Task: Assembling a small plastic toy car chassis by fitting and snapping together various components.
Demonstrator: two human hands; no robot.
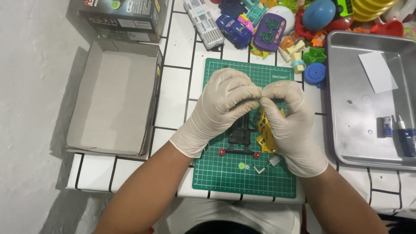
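Fingers: both gloved sets met tip to tip above the mat, pressed together on something too small to make out, so what they pinched could not be told
Left hand (221, 108): curled over from the left, thumb and forefinger closed at the meeting point, likely to steady the tiny part
Right hand (290, 125): arched in from the right, fingertips shut against the left ones, its palm over the yellow shell
Black chassis (239, 134): lay flat on the green cutting mat (225, 173) just under the hands, red wheel hubs at its near end, kept close so the part could go straight down to it
Yellow body shell (264, 132): rested on the mat touching the chassis on its right, partly hidden by the right hand
Small parts (244, 166): a green gear, a pale washer, a white bent piece and a small grey block sat on the mat near the person, spread apart, seemingly so each could be picked singly
Metal tray (346, 130): stood on the bench to the right, holding a paper slip, a small battery and a blue-handled screwdriver (406, 138), within reach of the right hand
Open cardboard box (112, 99): lay empty to the left
Toy heap (277, 26): bright plastic toys crowded the far edge of the tiled bench (173, 86)
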